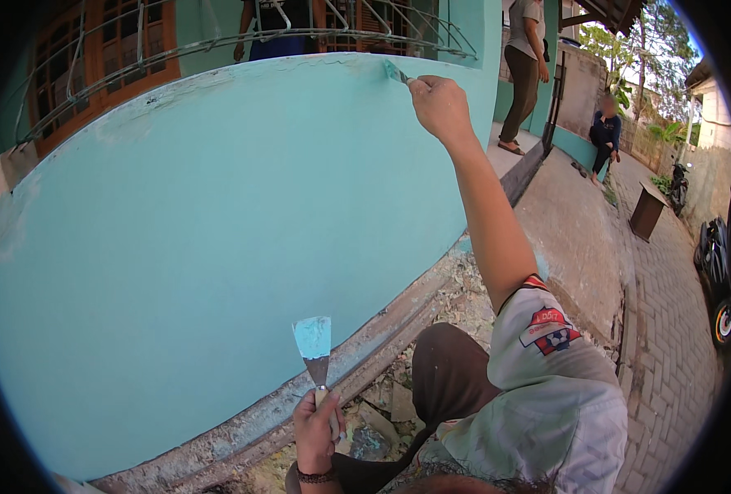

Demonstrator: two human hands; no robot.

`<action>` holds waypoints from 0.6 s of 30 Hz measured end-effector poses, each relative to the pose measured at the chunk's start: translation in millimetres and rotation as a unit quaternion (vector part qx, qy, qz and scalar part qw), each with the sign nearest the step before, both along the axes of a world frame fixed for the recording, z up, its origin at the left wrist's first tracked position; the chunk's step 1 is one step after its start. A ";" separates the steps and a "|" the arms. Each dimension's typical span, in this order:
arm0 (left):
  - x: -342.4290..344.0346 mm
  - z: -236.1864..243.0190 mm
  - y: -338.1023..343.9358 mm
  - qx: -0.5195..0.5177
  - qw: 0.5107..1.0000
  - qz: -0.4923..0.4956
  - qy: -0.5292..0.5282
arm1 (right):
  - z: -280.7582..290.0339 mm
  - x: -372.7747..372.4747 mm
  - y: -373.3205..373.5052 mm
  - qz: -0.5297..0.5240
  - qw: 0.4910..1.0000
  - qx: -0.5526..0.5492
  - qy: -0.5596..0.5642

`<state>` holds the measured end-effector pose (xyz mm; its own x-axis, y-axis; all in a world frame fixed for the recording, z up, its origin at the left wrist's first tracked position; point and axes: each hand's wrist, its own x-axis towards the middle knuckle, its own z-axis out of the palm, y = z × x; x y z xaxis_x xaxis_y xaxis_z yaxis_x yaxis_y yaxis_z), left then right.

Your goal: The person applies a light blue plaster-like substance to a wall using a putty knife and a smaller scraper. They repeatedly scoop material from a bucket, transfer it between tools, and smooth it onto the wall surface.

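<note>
Fingers of both hands clamp flat-bladed scrapers: left hand (314, 428) low, right hand (439, 105) seemingly pressing smooth turquoise wall (217, 214).

The wide putty knife (314, 347) is standing blade-up, its blade coated in turquoise filler and sitting just off the turquoise wall (201, 239), while the smaller scraper (396, 73) is pressing its smeared tip against the wall's chipped top edge
</note>
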<state>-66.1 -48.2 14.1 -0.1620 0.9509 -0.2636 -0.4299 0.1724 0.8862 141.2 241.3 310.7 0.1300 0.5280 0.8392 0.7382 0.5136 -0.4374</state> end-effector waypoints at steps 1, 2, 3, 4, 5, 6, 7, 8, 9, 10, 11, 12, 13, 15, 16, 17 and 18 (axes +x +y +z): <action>0.0 0.4 0.3 0.002 1.000 -0.001 -0.004 | -0.3 -7.2 1.2 -0.003 1.000 0.007 -0.013; 0.2 0.6 0.7 0.004 1.000 -0.003 -0.009 | 0.6 -14.1 0.9 -0.008 1.000 0.014 -0.025; 0.6 0.5 1.5 0.004 1.000 -0.004 -0.008 | 0.9 -19.9 -2.1 0.005 1.000 0.002 -0.027; -1.1 -0.2 1.1 0.003 1.000 -0.001 -0.006 | 0.1 -30.7 -11.7 0.021 0.999 -0.011 -0.028; -2.5 -1.1 0.4 0.002 1.000 0.001 -0.004 | -0.3 -37.1 -20.9 0.037 0.999 -0.025 -0.028; -3.4 0.6 -0.2 0.001 1.000 0.004 -0.001 | 0.4 -37.6 -28.2 0.062 0.998 -0.021 -0.010; -3.8 2.9 -0.8 -0.001 1.000 0.008 0.001 | 0.9 -35.9 -35.0 0.087 0.996 -0.019 0.007; -2.1 3.8 -1.3 -0.002 1.000 0.007 0.000 | 3.5 -29.3 -41.5 0.107 0.994 -0.016 0.021; -1.4 1.4 -1.0 0.001 1.000 0.003 -0.005 | 7.4 -19.9 -46.2 0.167 0.981 -0.072 0.071; -1.0 -2.0 0.9 0.006 1.000 -0.002 -0.010 | 13.1 -6.4 -50.8 0.224 0.959 -0.126 0.120; -1.7 -4.7 2.0 0.010 1.000 -0.003 -0.014 | 16.5 4.8 -52.5 0.281 0.927 -0.179 0.170; -1.4 -6.4 2.1 0.014 1.000 -0.004 -0.020 | 17.8 15.3 -52.7 0.328 0.906 -0.199 0.181; -1.0 -7.9 2.5 0.019 0.999 -0.005 -0.027 | 18.4 25.9 -51.8 0.375 0.881 -0.218 0.191; -4.6 -8.5 1.7 0.020 0.999 0.001 -0.026 | 18.3 40.3 -41.6 0.464 0.824 -0.253 0.204; -4.3 -8.3 2.0 0.017 1.000 -0.002 -0.023 | 21.3 46.1 -42.4 0.488 0.812 -0.253 0.197; -3.8 -7.7 2.8 0.015 1.000 -0.004 -0.021 | 25.3 50.0 -44.1 0.513 0.798 -0.254 0.190; -2.8 -6.6 4.0 0.016 1.000 -0.002 -0.020 | 29.5 51.2 -45.7 0.537 0.783 -0.254 0.183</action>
<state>-69.0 -44.2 7.5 -0.1471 0.9599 -0.2388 -0.4651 0.1460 0.8731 192.4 195.6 340.2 -0.4352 0.7515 0.4959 -0.2236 0.4433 -0.8680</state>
